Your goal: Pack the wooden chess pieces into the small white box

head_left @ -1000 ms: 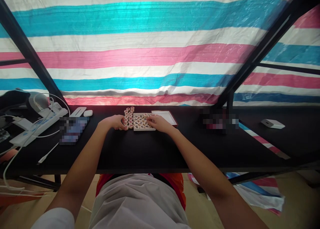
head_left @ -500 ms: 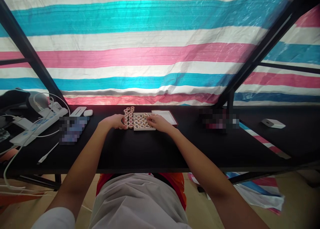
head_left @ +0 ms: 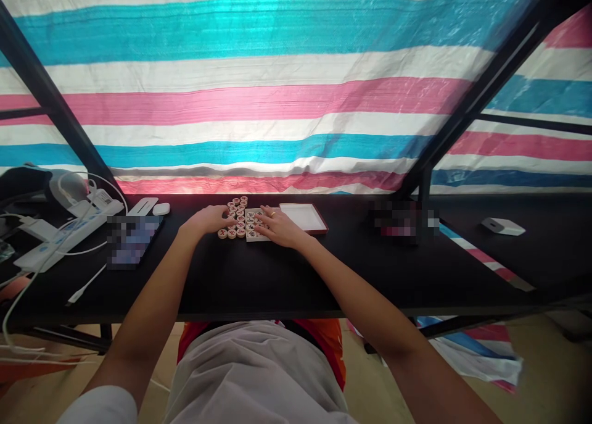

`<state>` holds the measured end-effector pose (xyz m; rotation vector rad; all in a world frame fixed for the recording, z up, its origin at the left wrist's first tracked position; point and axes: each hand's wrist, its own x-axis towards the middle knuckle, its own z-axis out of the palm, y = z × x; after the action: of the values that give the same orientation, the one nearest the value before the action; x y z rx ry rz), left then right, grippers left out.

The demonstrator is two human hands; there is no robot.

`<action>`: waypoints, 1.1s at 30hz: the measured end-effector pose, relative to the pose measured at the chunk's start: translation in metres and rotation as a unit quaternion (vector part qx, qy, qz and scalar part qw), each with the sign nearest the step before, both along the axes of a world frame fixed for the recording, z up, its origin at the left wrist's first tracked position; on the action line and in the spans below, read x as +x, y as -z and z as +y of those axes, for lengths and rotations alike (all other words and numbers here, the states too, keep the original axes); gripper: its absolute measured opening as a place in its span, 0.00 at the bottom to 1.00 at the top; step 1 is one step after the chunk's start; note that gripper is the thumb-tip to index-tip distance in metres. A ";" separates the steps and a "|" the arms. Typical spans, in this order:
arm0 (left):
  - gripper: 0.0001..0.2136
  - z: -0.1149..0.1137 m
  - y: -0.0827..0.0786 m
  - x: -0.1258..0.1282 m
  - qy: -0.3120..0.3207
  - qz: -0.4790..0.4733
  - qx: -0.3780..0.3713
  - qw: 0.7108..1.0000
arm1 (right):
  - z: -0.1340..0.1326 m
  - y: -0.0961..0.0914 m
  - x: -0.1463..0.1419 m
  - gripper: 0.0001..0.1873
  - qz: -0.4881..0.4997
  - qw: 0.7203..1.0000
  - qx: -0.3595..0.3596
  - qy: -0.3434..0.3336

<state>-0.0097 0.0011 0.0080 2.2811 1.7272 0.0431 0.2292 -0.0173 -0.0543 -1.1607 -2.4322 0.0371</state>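
Observation:
Round wooden Chinese chess pieces [head_left: 240, 223] with red characters stand in rows on the black table, left of a shallow white box [head_left: 254, 239]. Inside the box lie more chess pieces [head_left: 250, 222], these marked in dark characters. At the left side of the red rows is my left hand [head_left: 209, 219], its thumb and fingers apart and touching or close to the pieces. My right hand [head_left: 280, 228] lies palm down over the box, fingers spread across the dark pieces and hiding its right half. The box lid [head_left: 303, 216], white inside with a reddish rim, rests behind my right hand.
To the left are a blurred phone [head_left: 134, 242], a white power strip [head_left: 69, 236] with cables, and a small white case [head_left: 161, 209]. On the right lie a blurred dark item [head_left: 398, 223] and a white charger [head_left: 504, 226]. A striped tarp [head_left: 259, 103] hangs behind the table.
My right hand has moved left over the box and spread its fingers over the pieces. My left hand has drawn slightly back, uncovering a red piece at the near left corner.

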 end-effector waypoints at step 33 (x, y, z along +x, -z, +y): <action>0.11 -0.020 0.043 0.071 0.206 -0.079 0.167 0.961 | -0.004 -0.004 0.023 0.17 0.240 0.958 -0.157 -0.004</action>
<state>0.0614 -0.0185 -0.0347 2.7484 1.2113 0.4505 0.2521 -0.0210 -0.0504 -1.1109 -2.0372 0.6537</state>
